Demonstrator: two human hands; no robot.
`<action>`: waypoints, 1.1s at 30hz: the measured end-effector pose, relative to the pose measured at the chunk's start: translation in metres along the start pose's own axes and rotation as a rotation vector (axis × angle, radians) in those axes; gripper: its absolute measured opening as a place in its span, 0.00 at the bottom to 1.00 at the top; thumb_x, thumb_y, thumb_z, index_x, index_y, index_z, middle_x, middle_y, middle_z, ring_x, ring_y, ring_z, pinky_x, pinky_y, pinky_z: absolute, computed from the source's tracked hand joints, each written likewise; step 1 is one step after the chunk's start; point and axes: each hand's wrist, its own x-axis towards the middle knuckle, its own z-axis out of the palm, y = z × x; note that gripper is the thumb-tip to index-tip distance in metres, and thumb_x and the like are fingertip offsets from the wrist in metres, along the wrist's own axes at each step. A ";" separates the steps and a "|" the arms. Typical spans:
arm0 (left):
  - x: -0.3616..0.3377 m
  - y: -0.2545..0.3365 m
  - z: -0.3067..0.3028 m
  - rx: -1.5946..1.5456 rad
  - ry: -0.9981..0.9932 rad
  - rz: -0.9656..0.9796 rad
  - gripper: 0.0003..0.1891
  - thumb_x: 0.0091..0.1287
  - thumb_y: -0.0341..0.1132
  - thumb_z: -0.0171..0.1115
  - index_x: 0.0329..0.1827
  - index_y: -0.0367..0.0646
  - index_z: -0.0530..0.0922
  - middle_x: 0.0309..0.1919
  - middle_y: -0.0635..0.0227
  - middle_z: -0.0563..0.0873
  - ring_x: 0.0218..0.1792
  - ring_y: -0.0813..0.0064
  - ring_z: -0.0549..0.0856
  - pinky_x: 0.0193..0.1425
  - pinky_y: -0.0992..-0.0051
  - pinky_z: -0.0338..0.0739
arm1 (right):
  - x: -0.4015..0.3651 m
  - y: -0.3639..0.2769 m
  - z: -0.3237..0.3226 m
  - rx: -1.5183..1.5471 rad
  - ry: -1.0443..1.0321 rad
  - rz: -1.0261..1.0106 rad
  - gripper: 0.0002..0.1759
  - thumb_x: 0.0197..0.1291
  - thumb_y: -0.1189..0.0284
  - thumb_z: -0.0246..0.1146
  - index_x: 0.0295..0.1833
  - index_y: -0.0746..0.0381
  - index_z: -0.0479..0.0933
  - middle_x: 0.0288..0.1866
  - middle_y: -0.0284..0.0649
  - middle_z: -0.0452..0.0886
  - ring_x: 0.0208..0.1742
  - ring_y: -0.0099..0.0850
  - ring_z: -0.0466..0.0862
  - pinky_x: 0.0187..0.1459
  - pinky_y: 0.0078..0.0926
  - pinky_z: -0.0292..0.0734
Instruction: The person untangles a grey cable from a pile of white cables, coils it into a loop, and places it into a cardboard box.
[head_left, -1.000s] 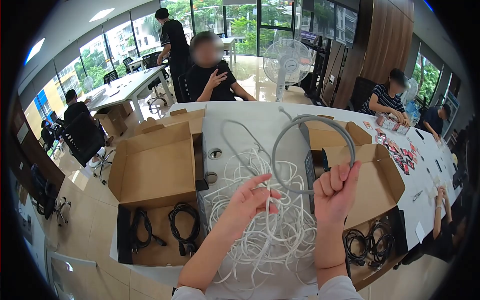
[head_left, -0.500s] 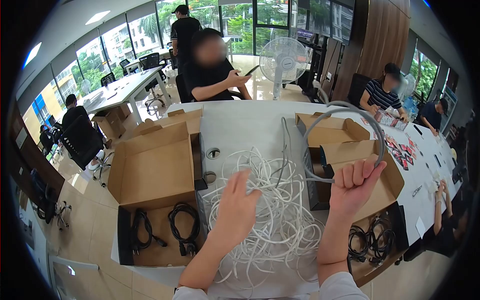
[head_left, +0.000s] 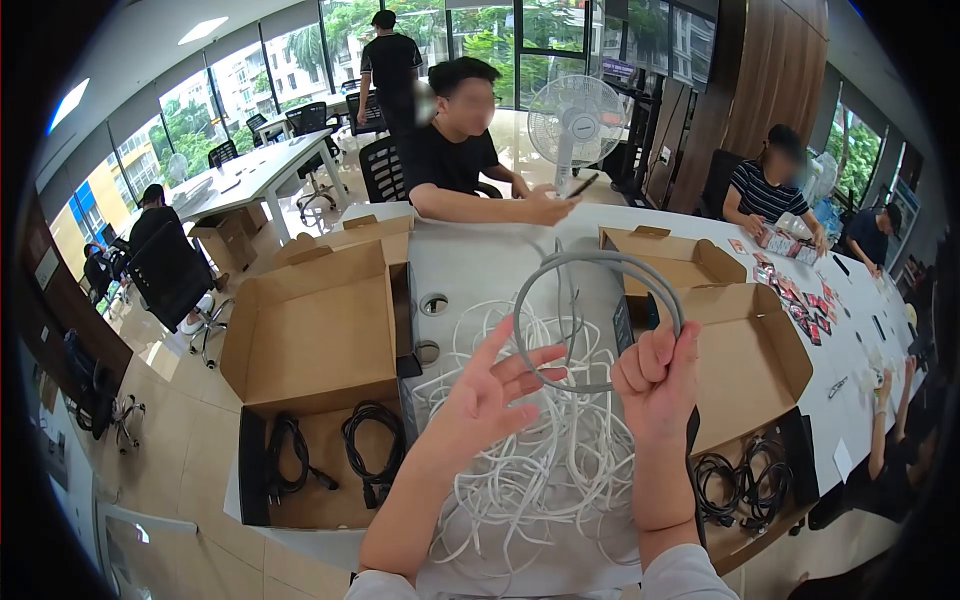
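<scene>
My right hand (head_left: 660, 385) is closed around a looped grey cable (head_left: 585, 258), whose coil hangs to the left of the fist. Beside the coil's lower left edge is my left hand (head_left: 488, 400), fingers spread and nothing gripped. Under both hands a big tangle of white cable (head_left: 540, 480) covers the middle of the table. From the coil a grey strand trails down towards that tangle.
An open cardboard box (head_left: 310, 400) with coiled black cords (head_left: 373, 450) is at left; another box (head_left: 750, 430) holding black cords is at right. Across the table a person (head_left: 460, 160) holds a phone. Two table holes lie near the left box.
My right hand has moved left with the grey coil, now in front of the tangle's top. My left hand has spread its fingers. The person opposite has leaned forward, head raised.
</scene>
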 end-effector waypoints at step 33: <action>0.004 -0.029 0.000 -0.112 0.219 -0.019 0.20 0.71 0.37 0.53 0.61 0.35 0.71 0.37 0.74 0.77 0.33 0.83 0.74 0.36 0.83 0.66 | -0.008 -0.010 0.013 0.126 0.102 -0.053 0.24 0.72 0.49 0.40 0.30 0.55 0.61 0.16 0.25 0.50 0.16 0.17 0.47 0.18 0.19 0.45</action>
